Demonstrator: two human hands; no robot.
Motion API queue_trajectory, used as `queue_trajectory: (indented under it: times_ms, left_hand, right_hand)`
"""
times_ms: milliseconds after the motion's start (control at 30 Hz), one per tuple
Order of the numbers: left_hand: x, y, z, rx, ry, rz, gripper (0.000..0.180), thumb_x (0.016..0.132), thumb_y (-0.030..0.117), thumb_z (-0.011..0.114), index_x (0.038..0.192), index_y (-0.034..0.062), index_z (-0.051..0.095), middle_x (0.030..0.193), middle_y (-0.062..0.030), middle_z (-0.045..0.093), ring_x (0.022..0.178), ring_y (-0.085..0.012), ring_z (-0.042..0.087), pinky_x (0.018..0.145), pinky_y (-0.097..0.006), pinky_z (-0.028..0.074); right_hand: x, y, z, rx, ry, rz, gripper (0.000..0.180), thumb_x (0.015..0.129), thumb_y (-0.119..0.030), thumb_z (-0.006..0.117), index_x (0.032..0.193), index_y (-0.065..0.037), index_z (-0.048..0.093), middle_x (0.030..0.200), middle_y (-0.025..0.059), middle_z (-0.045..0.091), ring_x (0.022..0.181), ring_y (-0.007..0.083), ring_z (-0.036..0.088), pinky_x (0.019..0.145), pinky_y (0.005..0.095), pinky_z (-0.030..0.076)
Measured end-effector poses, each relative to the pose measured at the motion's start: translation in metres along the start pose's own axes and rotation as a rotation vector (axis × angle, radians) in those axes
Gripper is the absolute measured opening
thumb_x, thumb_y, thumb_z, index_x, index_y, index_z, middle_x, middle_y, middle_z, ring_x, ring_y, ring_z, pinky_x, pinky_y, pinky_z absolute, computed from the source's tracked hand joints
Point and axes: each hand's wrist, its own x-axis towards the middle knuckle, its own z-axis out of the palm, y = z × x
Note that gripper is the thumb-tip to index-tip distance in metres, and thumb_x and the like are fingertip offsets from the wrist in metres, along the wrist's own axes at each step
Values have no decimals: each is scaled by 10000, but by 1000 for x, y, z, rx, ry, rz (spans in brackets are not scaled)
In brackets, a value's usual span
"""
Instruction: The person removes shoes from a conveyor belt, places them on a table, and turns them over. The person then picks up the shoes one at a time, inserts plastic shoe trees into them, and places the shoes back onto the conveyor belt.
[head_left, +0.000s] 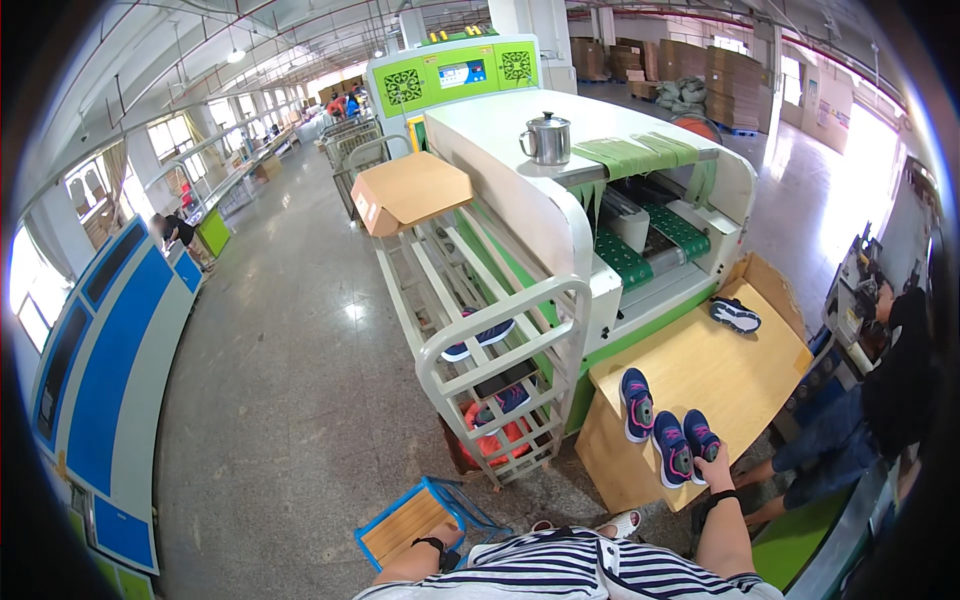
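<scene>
My right hand [716,467] reaches to the near edge of a slanted wooden table [720,375] and grips the heel of a blue and pink sports shoe [701,436]. Two matching shoes [672,448] [637,402] lie just to its left, soles down. A darker shoe [735,315] lies alone at the table's far end. My left hand [444,538], with a black wristband, sits low by my knee at the edge of a blue-framed stool with a wooden top [408,518]. Its fingers are mostly hidden.
A white tube rack [505,345] beside the table holds blue shoes [479,335] and something orange at the bottom. Behind stand a green and white conveyor machine [540,200], a metal pot [547,139] and a cardboard box [410,190]. A person [885,400] sits at right; blue cabinets [110,350] stand at left.
</scene>
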Motion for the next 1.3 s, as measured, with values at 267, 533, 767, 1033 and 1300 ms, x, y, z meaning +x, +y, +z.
queue_trajectory:
  times_ms: [267,533,767,1033,1300]
  left_hand:
    - [2,0,-1,-23,-29,-32,568,916,487,571,1312,88,646,1287,-168,661,1191,-321,633,1019,-404,467]
    - [14,-4,2,-55,-23,-17,609,904,474,591,1380,95,594,1381,-149,608,1275,-305,578,1072,-389,437]
    - [24,-10,6,-68,-33,-50,613,896,475,609,1377,95,598,1391,-145,601,1299,-305,560,1087,-390,425]
    - [12,-2,2,-75,-50,-58,606,900,463,619,1374,84,598,1395,-149,598,1297,-304,562,1089,-382,419]
    - [15,-6,4,-48,-46,-39,618,901,473,610,1377,80,593,1403,-157,589,1303,-306,556,1091,-388,420]
  right_hand:
    - [0,6,3,57,21,-46,812,695,-52,818,1394,9,410,1268,260,561,1203,398,558,1036,433,448]
    - [-4,-3,-2,6,-1,-9,822,700,-65,808,1406,18,396,1308,268,542,1226,394,549,1049,430,442]
    - [-2,-1,0,-14,24,-19,817,702,-77,812,1404,-2,402,1312,262,544,1237,392,543,1053,427,439]
    - [-3,5,1,13,33,-41,814,698,-76,813,1398,-6,405,1294,255,558,1231,386,547,1055,425,433]
    - [-4,-1,2,-6,44,-41,787,703,-60,828,1376,-9,422,1290,258,563,1224,396,552,1049,429,438]
